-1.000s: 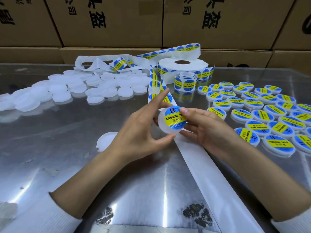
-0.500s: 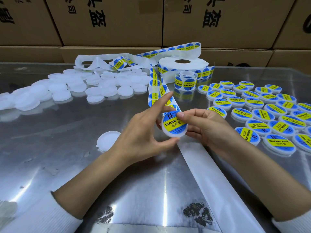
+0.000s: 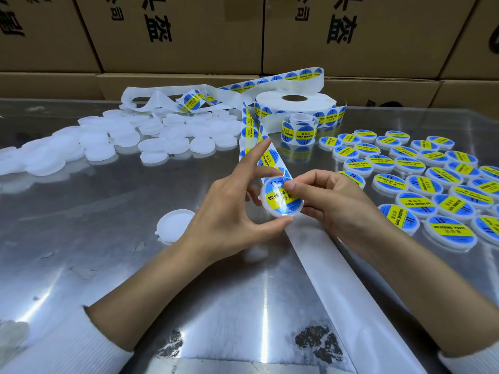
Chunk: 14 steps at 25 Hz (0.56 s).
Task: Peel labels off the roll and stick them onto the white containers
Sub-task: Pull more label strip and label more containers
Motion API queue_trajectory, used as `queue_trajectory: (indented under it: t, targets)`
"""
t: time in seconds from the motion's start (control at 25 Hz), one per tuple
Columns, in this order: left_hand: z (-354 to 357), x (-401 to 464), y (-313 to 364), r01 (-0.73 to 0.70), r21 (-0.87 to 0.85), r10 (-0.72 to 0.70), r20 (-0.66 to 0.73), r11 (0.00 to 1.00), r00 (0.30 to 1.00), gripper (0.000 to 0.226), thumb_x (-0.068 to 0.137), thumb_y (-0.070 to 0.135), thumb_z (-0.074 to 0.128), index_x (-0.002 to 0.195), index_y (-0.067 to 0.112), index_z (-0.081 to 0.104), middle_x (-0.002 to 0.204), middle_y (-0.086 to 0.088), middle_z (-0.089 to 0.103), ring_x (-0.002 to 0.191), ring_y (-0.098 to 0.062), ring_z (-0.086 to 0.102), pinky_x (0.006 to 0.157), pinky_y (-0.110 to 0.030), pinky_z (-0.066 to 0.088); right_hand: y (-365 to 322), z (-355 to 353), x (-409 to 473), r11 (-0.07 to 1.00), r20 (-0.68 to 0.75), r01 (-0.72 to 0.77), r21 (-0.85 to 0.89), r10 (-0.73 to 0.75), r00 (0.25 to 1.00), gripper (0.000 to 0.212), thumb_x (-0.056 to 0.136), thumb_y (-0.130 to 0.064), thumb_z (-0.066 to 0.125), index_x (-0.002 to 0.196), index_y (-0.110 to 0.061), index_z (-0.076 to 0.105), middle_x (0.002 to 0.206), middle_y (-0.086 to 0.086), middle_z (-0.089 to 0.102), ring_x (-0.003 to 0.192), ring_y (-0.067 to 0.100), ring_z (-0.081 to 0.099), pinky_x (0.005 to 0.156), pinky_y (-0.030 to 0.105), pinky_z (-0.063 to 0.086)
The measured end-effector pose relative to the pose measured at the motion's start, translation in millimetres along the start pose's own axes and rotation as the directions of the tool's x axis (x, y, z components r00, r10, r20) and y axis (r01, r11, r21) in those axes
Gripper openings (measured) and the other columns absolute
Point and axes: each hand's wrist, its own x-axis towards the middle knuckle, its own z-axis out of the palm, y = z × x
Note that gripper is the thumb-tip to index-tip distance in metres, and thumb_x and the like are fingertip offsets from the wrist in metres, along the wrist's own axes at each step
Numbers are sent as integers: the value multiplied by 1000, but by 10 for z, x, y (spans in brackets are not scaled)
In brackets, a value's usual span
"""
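Note:
A round white container [image 3: 278, 210] with a blue and yellow label on its top is held above the table centre. My left hand [image 3: 229, 209] grips its rim between thumb and middle finger, index finger raised. My right hand [image 3: 326, 203] holds it from the right, thumb pressing on the label. The label roll [image 3: 295, 103] lies flat at the back, and its strip of labels [image 3: 249, 130] runs down toward my hands. Bare backing paper [image 3: 337, 287] trails to the near edge.
A heap of unlabelled white containers [image 3: 129, 141] covers the back left. One lone white container [image 3: 174, 228] sits left of my left hand. Several labelled containers [image 3: 421, 179] lie in rows on the right. A small label roll [image 3: 299, 130] stands before the big one. Cardboard boxes [image 3: 189, 33] wall the back.
The container tilted flatter, then turned clockwise and sank slightly. My right thumb slid across the label, and my left index finger lifted off it.

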Motion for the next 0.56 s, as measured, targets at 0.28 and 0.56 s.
queue_trajectory:
  t: [0.28,0.56]
  targets:
    - [-1,19,-5,69,-127,-78,-69,989,995,103,61,27,86,145,19,26,109,15,66,64,-11,56,70,-18,47,-7,122,-8,964,-33,196,-180,-205,978,14,85,-2,62,79,-12,54,81,9,61,68,12,61,59,22,51]
    - [-4,4,25,34,-93,-37,-37,995,999,96,63,22,87,142,16,33,111,11,66,64,-11,53,69,-14,45,-82,13,-56,987,71,98,-130,-89,993,88,67,-23,72,138,-47,25,67,2,64,69,13,64,68,33,57]
